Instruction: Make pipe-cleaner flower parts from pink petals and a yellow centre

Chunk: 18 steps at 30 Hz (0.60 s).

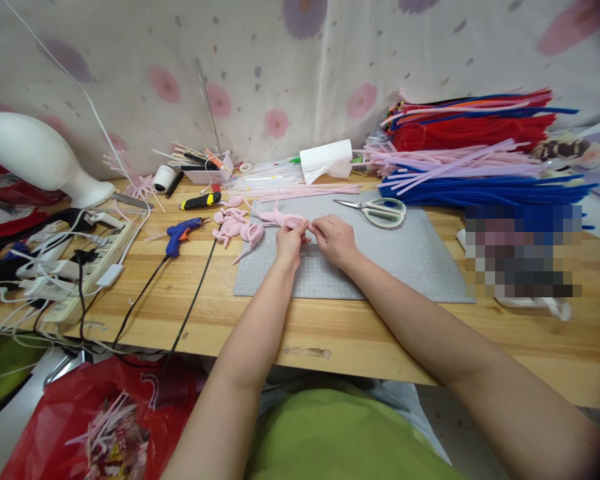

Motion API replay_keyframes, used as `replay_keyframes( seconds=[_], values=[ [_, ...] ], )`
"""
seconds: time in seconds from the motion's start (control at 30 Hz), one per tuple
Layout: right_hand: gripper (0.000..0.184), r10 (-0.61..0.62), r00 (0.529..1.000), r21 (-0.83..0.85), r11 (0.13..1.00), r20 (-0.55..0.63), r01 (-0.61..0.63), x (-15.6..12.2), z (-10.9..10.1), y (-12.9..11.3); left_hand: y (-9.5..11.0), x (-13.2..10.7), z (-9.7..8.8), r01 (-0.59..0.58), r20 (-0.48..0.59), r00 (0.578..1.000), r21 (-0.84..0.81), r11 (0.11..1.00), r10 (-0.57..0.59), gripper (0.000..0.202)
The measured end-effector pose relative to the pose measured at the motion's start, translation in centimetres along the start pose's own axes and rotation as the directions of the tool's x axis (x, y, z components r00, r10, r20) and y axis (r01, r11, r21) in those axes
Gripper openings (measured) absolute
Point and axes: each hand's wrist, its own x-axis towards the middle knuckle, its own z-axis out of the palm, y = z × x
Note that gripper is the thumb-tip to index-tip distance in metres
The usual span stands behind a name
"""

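Note:
Both my hands meet over the grey cutting mat (410,260) at the middle of the wooden table. My left hand (290,241) and my right hand (336,239) are closed in a pinch on the same pink pipe-cleaner piece (280,219), which lies partly on the mat's far left corner. Several finished pink pipe-cleaner loops (235,227) lie just left of it on the wood.
White-handled scissors (380,211) rest on the mat's far edge. A blue glue gun (180,235), a yellow-black utility knife (201,200) and a power strip (87,263) sit left. Stacked coloured pipe cleaners (475,153) fill the right rear. A red bag (105,420) hangs below.

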Motion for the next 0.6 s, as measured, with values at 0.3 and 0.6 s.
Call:
replay_keyframes(
  seconds=[0.3, 0.6],
  values=[
    [0.024, 0.161, 0.986, 0.307, 0.937, 0.04, -0.166, 0.3, -0.1, 0.6, 0.1, -0.2, -0.2, -0.111, -0.039, 0.993, 0.027, 0.993, 0.112, 0.032],
    [0.025, 0.231, 0.973, 0.369, 0.902, 0.025, -0.224, 0.0, -0.2, -0.4, -0.3, -0.8, 0.6, -0.023, 0.053, 0.998, -0.078, 0.997, 0.028, 0.026]
  ],
)
